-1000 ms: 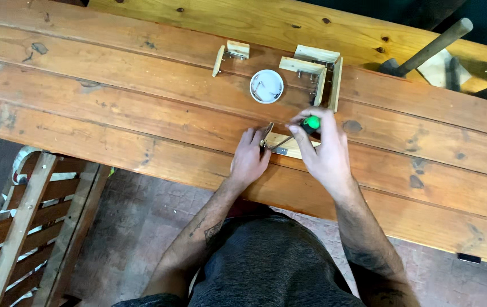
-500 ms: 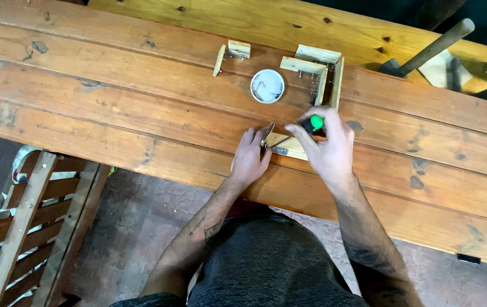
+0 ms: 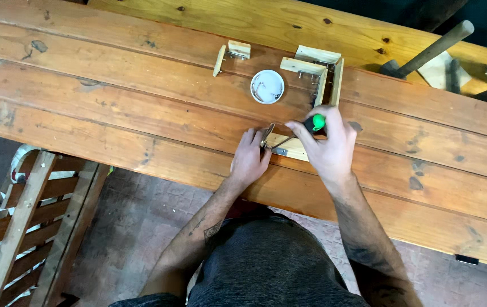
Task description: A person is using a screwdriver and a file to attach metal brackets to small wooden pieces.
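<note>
Screwdriver work on a small wooden block at frame centre

Right hand (image 3: pixel 327 149) grips a green-handled screwdriver (image 3: pixel 313 123), tip at a metal bracket (image 3: pixel 268 136) on the wooden block (image 3: pixel 289 146); left hand (image 3: pixel 250 159) presses fingers closed on that bracket, below a white dish (image 3: pixel 267 86)

Right hand (image 3: pixel 327 145) around green-handled screwdriver (image 3: pixel 310 125)

We look almost straight down from one head-worn camera onto our wooden workbench (image 3: pixel 141 108), fairly near, probably tilted slightly forward; no second view.
</note>
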